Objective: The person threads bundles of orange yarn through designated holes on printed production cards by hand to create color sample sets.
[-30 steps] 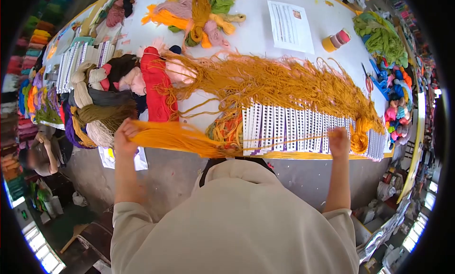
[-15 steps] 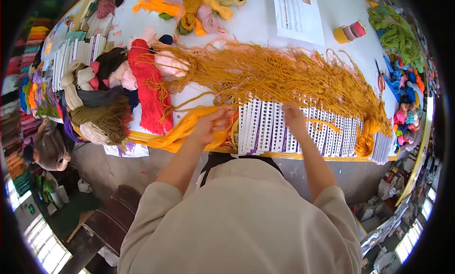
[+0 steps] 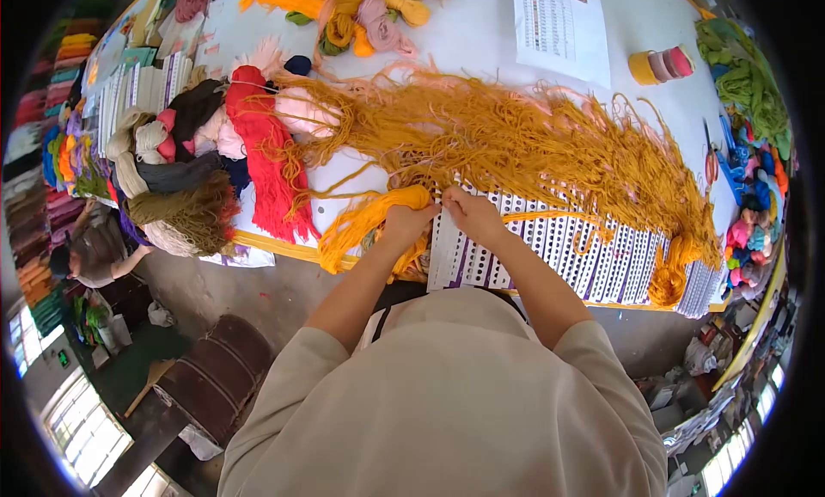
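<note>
Head view, looking down over a cream-sleeved worker at the near edge of a white table [image 3: 481, 41]: the left hand [image 3: 406, 224] is closed around a bundle of orange-yellow yarn [image 3: 365, 222], fingers curled tight over its upper end, while the right hand [image 3: 468, 215] sits just beside it, knuckles almost touching, fingertips pinched on a single strand [image 3: 550, 215] of the same colour. The bundle hangs from the left fist down and to the left, its long axis slanting toward the table's yellow edge, where the loose end droops. The strand leaves the right hand and runs nearly level to the right across a row of white punched cards [image 3: 593, 252] lined up along the near edge. Behind the hands a wide tangle of mustard yarn [image 3: 516, 140] spreads across the table, ending in a knotted hank [image 3: 675, 269] at the right. A red skein [image 3: 266, 149] lies to the left among cream, black and olive skeins, and a printed sheet [image 3: 563, 24] sits at the far side. A second person [image 3: 94, 252] crouches on the floor at left.
</note>
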Demonstrator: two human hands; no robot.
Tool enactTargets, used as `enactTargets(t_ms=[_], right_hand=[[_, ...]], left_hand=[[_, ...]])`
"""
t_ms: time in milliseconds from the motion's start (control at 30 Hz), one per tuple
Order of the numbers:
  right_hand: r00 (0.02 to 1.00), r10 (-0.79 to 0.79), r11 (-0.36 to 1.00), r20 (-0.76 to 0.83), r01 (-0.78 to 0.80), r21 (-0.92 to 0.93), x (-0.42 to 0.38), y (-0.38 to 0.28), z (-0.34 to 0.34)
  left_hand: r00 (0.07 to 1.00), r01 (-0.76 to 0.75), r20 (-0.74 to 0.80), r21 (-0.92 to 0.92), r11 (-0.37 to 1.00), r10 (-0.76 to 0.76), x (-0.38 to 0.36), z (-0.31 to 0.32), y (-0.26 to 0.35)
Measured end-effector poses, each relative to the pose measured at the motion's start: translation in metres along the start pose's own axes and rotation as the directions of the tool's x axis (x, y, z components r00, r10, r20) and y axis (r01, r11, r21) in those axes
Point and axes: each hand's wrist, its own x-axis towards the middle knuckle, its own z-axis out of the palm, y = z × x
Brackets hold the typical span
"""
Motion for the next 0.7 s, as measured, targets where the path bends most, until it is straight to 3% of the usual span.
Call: enactTargets(t_ms=[67,133,267,367,467,533,567,633,667,700], right_hand=[[1.000,-0.013,1.000,-0.001,0.013,0.008,0.001,0.000,-0.002],[1.000,-0.025,0.999,-0.002,0.025,0.020,0.003,-0.002,-0.001],[0.999,0.044,0.999,0.028,-0.044,-0.007,0.009,-0.003,-0.001],[0.993,0.087,0.995,0.078,-0.090,0.040,0.008,-0.006,-0.006],[0.986,0.121,0.989,0.115,-0.130,0.069,0.009,-0.009,-0.009],[0.985,0.123,0.989,0.122,-0.131,0.063,0.008,-0.008,-0.008],[0.985,0.119,0.990,0.124,-0.127,0.064,0.008,-0.006,-0.007],[0.986,0.104,0.991,0.133,-0.113,0.065,0.008,-0.002,-0.003],[0.992,0.082,0.992,0.098,-0.091,0.083,0.008,0.004,0.001],[0.996,0.063,0.992,0.059,-0.069,0.102,0.008,0.008,0.005]], left_hand=[[0.999,0.023,0.026,-0.064,0.998,-0.022,-0.001,0.000,0.001],[0.989,0.126,0.124,-0.415,0.901,-0.081,-0.002,-0.002,0.001],[0.979,0.149,0.189,-0.372,0.916,-0.083,0.005,-0.005,-0.003],[0.973,0.159,0.220,-0.450,0.879,-0.063,0.008,-0.005,0.000],[0.971,0.139,0.232,-0.389,0.911,-0.050,0.008,-0.003,0.002],[0.984,0.127,0.139,-0.074,0.989,-0.116,0.011,-0.001,0.000],[0.984,0.129,0.134,-0.076,0.989,-0.118,0.015,-0.004,-0.007],[0.994,0.077,0.060,0.193,0.978,-0.090,0.018,-0.016,-0.014],[0.995,0.079,0.051,0.194,0.978,-0.091,0.014,-0.024,-0.013],[0.996,0.092,0.003,0.026,0.995,-0.092,0.010,-0.034,-0.011]])
